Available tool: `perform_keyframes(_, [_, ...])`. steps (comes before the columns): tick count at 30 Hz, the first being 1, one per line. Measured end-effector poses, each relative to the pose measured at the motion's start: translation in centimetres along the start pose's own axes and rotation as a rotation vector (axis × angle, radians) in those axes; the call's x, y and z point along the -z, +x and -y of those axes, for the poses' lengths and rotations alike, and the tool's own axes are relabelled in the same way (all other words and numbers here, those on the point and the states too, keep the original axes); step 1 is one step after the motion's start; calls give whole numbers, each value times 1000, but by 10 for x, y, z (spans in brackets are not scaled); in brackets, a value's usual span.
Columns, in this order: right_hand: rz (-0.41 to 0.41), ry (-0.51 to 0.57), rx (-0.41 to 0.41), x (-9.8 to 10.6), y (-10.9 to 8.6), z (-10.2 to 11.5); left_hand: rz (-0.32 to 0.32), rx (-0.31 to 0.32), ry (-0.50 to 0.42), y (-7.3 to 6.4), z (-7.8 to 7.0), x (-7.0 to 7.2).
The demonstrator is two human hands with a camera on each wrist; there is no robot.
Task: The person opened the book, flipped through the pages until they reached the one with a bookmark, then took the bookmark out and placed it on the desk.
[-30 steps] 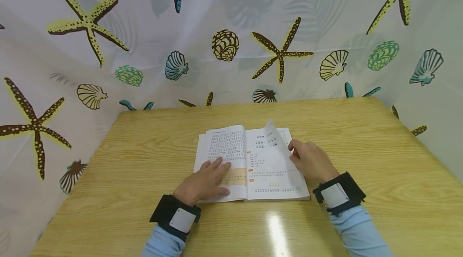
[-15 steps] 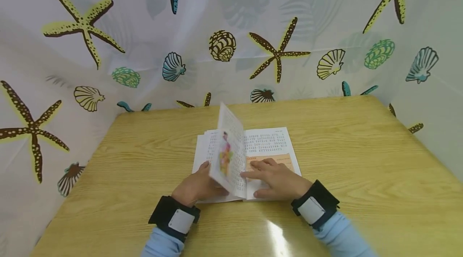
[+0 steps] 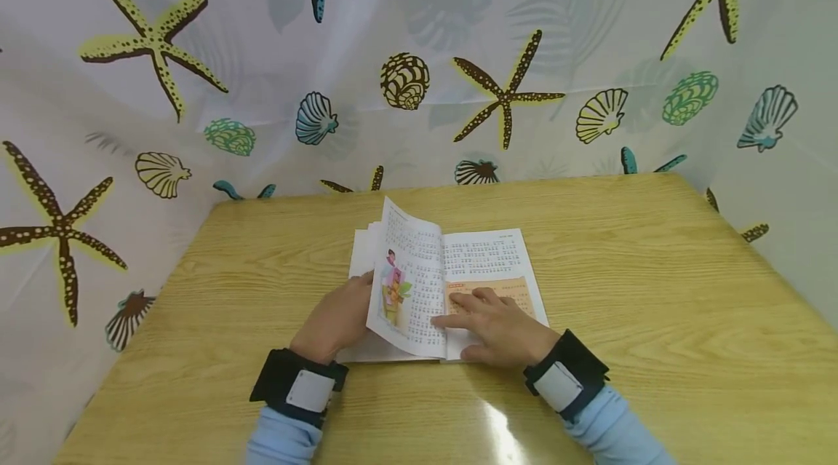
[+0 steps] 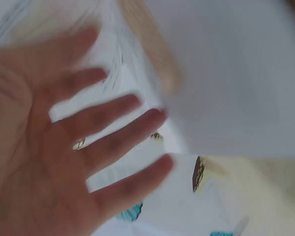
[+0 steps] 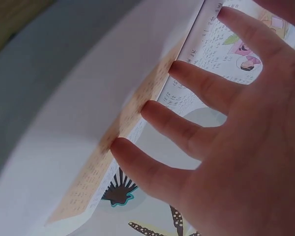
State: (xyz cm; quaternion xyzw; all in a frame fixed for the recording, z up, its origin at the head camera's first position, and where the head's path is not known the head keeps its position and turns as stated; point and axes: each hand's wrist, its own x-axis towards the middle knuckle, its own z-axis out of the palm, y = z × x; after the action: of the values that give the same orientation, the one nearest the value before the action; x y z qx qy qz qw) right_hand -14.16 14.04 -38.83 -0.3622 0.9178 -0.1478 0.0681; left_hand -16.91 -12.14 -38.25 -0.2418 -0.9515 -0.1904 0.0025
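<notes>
An open book (image 3: 487,248) lies on the wooden table, with rows of small print and an orange text box on its right page. One turned leaf (image 3: 419,272), with a colourful drawing, stands partly raised over the left side. My left hand (image 3: 334,319) is at the book's left edge, and that leaf hides its fingertips. In the left wrist view, the left hand's fingers (image 4: 123,142) are straight and spread beside blurred white paper. My right hand (image 3: 504,330) rests on the right page with fingers extended toward the spine. Spread fingers (image 5: 157,167) touch the page in the right wrist view.
The wooden table (image 3: 655,290) extends around the book on every side. Behind it hangs a white cloth (image 3: 366,14) printed with starfish and shells. Both wrists wear black bands (image 3: 566,378) with pale plates.
The right hand has brought a leaf over from right to left and now rests on the right page. The left hand has slid slightly left, out from under the turned leaf.
</notes>
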Motion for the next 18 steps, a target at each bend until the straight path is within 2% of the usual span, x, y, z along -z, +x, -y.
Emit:
perform_keyframes(1, [3,3,-4,0,0,0,-61,-5,74,0,1,3])
perform_keyframes(3, [8,10,-13,0,0,0,-179,11,167,1,1,8])
perform_keyframes(6, [8,18,-18,0,1,-1,-328,-4,164,4,-1,11])
perform_keyframes(7, [7,18,-16,-1,1,-1,-351,-28,158,5,-2,11])
perform_keyframes(8, [5,16,-14,-1,1,-1,-345,-55,152,6,-3,10])
perform_keyframes(10, [0,10,-8,-1,1,-1,-257,-101,151,6,-5,7])
perform_keyframes(12, [-3,3,-5,-1,1,-1,-82,-107,131,6,-7,2])
perform_keyframes(14, [-6,-6,-3,-1,1,-1,114,-64,94,5,-8,-5])
perform_keyframes(15, [-8,-12,0,-2,1,-1,193,-28,69,5,-9,-8])
perform_keyframes(17, [-12,-21,4,-2,1,-1,292,48,15,5,-11,-12])
perform_keyframes(18, [-13,-26,7,-2,1,-1,314,71,-1,4,-12,-14])
